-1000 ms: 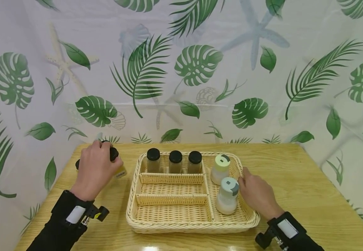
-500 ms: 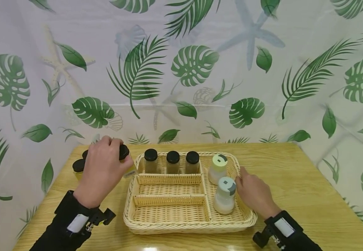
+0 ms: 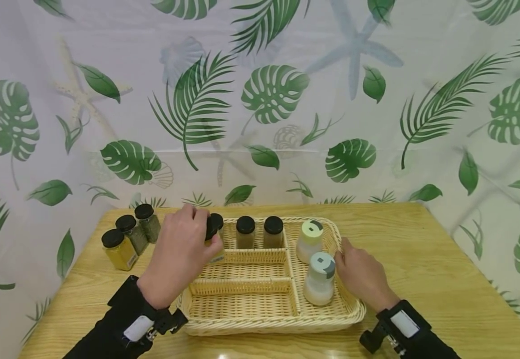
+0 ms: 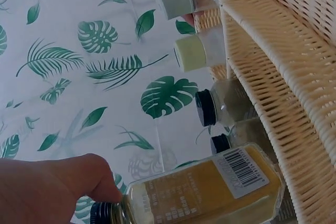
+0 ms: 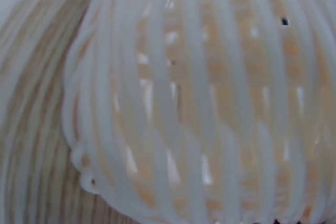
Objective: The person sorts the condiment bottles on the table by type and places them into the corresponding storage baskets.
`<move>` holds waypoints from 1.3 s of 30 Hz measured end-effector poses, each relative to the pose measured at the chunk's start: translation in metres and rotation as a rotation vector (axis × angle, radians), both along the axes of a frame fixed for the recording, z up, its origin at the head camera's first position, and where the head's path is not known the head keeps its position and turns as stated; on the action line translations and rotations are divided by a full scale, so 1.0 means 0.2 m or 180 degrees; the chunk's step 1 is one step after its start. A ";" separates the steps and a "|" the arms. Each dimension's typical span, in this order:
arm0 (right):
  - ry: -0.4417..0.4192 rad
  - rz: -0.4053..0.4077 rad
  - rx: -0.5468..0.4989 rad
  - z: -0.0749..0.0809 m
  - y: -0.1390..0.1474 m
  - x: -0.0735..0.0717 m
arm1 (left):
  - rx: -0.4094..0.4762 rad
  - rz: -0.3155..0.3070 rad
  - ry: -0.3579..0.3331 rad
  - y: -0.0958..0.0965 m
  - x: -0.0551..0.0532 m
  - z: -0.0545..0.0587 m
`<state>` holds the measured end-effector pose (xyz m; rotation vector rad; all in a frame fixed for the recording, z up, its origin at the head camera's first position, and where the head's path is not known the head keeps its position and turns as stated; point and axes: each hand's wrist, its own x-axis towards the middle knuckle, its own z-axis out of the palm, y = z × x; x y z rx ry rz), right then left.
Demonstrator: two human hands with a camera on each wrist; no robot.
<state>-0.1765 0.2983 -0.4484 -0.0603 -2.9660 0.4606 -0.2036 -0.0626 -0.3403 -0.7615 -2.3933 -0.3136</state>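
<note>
My left hand (image 3: 180, 252) pinches a spice jar (image 4: 202, 190) by its black cap, over the left part of a divided wicker basket (image 3: 273, 326). In the left wrist view the jar lies slanted across the picture, with yellow-brown contents and a barcode label, close to the basket's dividers. Several black-capped jars (image 3: 245, 232) stand in the back left compartment. My right hand (image 3: 365, 274) grips the basket's right rim. Beside it, in the right compartment, stand a green-lidded shaker (image 3: 310, 242) and a blue-grey-lidded shaker (image 3: 319, 281). The right wrist view is filled by blurred wicker weave.
At the table's left stand a yellow spice jar (image 3: 120, 249) and two jars with darker contents, the nearer jar (image 3: 133, 234) and the farther jar (image 3: 148, 223). Behind the wooden table (image 3: 444, 279) hangs a leaf-patterned cloth (image 3: 260, 99).
My left hand has moved right with the jar, from the group of jars at the left to over the basket. My right hand has kept its grip on the rim.
</note>
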 end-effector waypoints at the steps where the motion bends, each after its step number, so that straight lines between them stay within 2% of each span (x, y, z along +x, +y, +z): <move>1: 0.0005 -0.0005 0.0005 0.00 0.00 0.00 | -0.0020 -0.0027 -0.0027 0.02 0.00 0.00; 15: 0.0094 0.0026 0.0055 0.00 0.00 0.00 | -0.0285 -0.0302 0.0009 0.20 0.01 -0.06; 24: 0.0124 0.0054 -0.0047 -0.01 0.01 0.00 | -0.0370 -0.0440 -0.0154 0.30 -0.01 -0.11; 28: 0.0085 0.0043 -0.0068 -0.01 0.00 -0.01 | -0.0474 -0.0526 -0.0106 0.34 -0.03 -0.14; 32: 0.0068 0.0030 -0.0086 -0.01 0.00 0.00 | -0.0632 -0.0552 -0.0075 0.39 -0.04 -0.16; 39: 0.0064 0.0016 -0.0091 0.00 0.00 0.00 | -0.0819 -0.0571 -0.0172 0.45 -0.04 -0.18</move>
